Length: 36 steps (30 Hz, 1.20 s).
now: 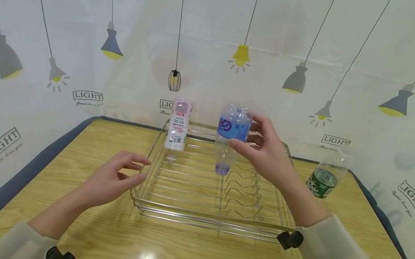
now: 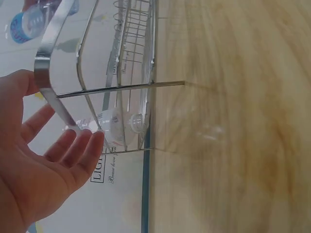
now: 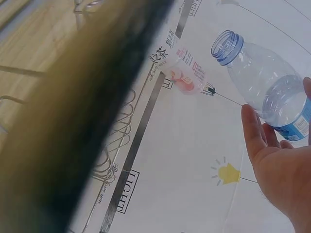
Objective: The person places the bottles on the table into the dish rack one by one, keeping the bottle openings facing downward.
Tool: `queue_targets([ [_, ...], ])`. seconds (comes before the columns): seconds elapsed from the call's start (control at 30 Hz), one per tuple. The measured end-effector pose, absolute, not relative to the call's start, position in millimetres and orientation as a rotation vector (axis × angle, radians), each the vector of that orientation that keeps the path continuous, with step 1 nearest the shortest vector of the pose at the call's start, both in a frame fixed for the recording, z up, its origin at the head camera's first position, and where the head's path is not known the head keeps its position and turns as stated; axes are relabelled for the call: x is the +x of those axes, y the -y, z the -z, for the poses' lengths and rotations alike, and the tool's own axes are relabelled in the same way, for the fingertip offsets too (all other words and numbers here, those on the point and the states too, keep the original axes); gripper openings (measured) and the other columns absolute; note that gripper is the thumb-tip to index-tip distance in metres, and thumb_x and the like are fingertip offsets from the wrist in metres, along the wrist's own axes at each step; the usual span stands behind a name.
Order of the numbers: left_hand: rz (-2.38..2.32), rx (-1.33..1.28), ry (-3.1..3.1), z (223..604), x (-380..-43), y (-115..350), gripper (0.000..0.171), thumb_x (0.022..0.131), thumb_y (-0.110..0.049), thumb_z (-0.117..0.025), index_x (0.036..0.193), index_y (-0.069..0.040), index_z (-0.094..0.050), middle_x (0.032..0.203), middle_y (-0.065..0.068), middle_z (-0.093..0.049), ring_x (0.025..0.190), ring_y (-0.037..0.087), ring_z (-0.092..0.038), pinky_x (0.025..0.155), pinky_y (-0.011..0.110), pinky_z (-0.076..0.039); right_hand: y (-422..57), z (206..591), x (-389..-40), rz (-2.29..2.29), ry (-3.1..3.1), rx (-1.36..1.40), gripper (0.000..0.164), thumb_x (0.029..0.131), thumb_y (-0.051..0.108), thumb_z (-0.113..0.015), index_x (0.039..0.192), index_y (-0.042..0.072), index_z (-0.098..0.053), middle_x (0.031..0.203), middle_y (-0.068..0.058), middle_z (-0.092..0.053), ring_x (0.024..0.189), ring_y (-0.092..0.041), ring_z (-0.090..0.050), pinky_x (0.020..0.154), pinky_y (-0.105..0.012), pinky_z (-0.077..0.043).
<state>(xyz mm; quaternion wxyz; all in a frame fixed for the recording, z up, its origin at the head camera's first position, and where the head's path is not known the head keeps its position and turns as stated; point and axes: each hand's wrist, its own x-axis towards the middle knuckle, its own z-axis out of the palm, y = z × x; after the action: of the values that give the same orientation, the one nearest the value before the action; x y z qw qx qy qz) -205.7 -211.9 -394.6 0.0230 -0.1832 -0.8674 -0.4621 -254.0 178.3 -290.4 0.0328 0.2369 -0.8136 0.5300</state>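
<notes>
My right hand (image 1: pixel 269 150) grips a clear plastic bottle (image 1: pixel 233 130) with a blue label, between thumb and fingers. The bottle is upside down, its bluish open neck pointing at the wire dish rack (image 1: pixel 194 213). In the right wrist view the same bottle (image 3: pixel 267 82) looks capless. A pink-and-white labelled bottle (image 1: pixel 178 127) stands neck down at the rack's left back. Beside the rack's left rim, my left hand (image 1: pixel 114 178) has its fingers loosely extended and holds nothing. Its fingertips overlap the metal rim (image 2: pixel 43 68) in the left wrist view; I cannot tell whether they touch.
A clear bottle with a green label (image 1: pixel 322 182) stands on the wooden table (image 1: pixel 180 252) to the rack's right, behind my right forearm. Wavy wire dividers (image 1: pixel 242 194) line the rack's right half. A pale lamp-print cloth (image 1: pixel 216 22) hangs behind the table.
</notes>
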Motion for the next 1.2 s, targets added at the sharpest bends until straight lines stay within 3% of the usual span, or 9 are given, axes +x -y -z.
queue_targets([
  [0.17,1.450,-0.524,2.734,401,-205,212,0.038,0.109,-0.024,-0.068,0.146,-0.015,-0.065,0.152,0.016,-0.053,0.131,0.040,-0.064,0.092,0.041,-0.059,-169,285,-265,-1.652,2.526,0.684,0.084,0.104,0.027,-0.078,0.171,0.018,-0.028,0.147,-0.013,-0.054,0.129,-0.029,-0.065,0.098,-0.026,-0.062],
  [0.37,1.661,-0.567,2.696,408,-208,209,0.035,0.108,-0.009,-0.059,0.143,-0.006,-0.063,0.135,0.024,-0.059,0.111,0.034,-0.072,0.078,0.032,-0.062,-157,282,-279,-1.681,2.522,0.626,0.084,0.103,0.033,-0.080,0.170,0.023,-0.030,0.152,-0.010,-0.053,0.128,-0.027,-0.064,0.100,-0.035,-0.063],
  [0.6,1.844,-0.633,2.623,415,-213,209,0.036,0.106,-0.001,-0.050,0.140,-0.001,-0.060,0.119,0.024,-0.057,0.095,0.027,-0.074,0.080,0.032,-0.064,-139,283,-299,-1.747,2.477,0.590,0.084,0.102,0.032,-0.080,0.169,0.020,-0.032,0.152,-0.012,-0.053,0.126,-0.029,-0.064,0.107,-0.048,-0.060],
  [1.2,1.896,-0.656,2.561,413,-211,209,0.035,0.104,0.001,-0.050,0.138,0.003,-0.059,0.112,0.021,-0.058,0.091,0.022,-0.072,0.080,0.032,-0.065,-86,293,-340,-1.900,2.362,0.506,0.085,0.101,0.033,-0.080,0.170,0.017,-0.032,0.153,-0.015,-0.054,0.130,-0.031,-0.064,0.108,-0.048,-0.061],
])
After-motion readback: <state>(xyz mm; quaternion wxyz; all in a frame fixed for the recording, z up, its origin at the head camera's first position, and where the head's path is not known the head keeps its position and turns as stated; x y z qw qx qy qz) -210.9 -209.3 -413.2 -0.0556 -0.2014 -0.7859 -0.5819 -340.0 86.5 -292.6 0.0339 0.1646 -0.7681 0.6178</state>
